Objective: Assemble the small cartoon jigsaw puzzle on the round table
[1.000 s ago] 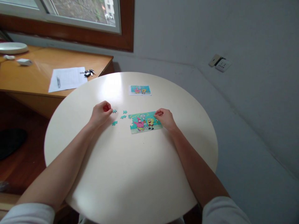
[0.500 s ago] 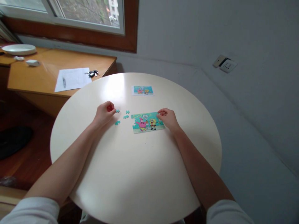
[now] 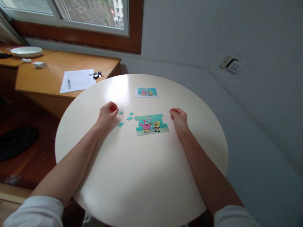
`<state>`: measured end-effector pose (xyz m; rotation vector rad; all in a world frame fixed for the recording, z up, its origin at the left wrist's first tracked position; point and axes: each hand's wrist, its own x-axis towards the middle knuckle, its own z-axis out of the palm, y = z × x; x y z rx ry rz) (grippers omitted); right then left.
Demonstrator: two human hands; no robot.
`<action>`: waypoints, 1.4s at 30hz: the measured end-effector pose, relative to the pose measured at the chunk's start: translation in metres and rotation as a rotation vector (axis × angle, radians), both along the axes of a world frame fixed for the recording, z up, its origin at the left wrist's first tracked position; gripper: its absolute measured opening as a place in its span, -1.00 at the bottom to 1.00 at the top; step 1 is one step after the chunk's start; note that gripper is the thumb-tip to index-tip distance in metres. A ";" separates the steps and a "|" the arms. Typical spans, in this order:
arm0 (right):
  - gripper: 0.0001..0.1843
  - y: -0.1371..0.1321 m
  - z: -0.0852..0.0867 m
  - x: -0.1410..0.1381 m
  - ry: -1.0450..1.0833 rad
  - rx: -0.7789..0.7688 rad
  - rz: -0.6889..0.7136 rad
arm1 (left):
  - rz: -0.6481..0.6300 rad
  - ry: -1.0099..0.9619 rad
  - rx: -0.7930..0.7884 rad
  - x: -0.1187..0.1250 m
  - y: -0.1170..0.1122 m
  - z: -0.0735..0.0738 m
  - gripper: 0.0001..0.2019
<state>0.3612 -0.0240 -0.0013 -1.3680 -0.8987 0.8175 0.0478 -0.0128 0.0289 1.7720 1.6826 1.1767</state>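
Observation:
A mostly joined jigsaw puzzle [image 3: 153, 126] with cartoon figures on a teal ground lies flat at the middle of the round table. Gaps show along its left and right edges. My right hand [image 3: 179, 118] is just off its upper right side, thumb and fingers pinched together; whether a piece is between them is hidden. My left hand [image 3: 109, 113] rests with curled fingers at the left, and I cannot see anything in it. Beside its fingertips lie loose teal puzzle pieces [image 3: 121, 125], several in all, between that hand and the puzzle.
A small picture card [image 3: 147, 92] of the same scene lies toward the far side of the white round table [image 3: 132, 176]. Past the table's left edge, a wooden desk [image 3: 54, 61] bears a paper sheet [image 3: 78, 82], keys [image 3: 97, 75] and a white dish [image 3: 27, 51].
My right hand has drawn away to the right from the puzzle's upper right corner, baring the gap there. My left hand stays by the loose pieces. The view has shifted slightly.

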 end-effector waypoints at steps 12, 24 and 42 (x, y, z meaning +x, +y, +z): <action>-0.77 0.004 -0.005 0.008 0.167 0.036 0.015 | 0.034 -0.008 -0.001 -0.003 0.004 -0.005 -0.93; -0.79 0.003 -0.005 0.008 0.192 0.058 0.019 | -0.010 0.240 -0.087 -0.009 0.011 -0.023 -0.71; -0.81 0.004 -0.006 0.009 0.198 0.056 0.029 | -0.061 0.364 -0.195 -0.002 0.001 -0.009 -0.77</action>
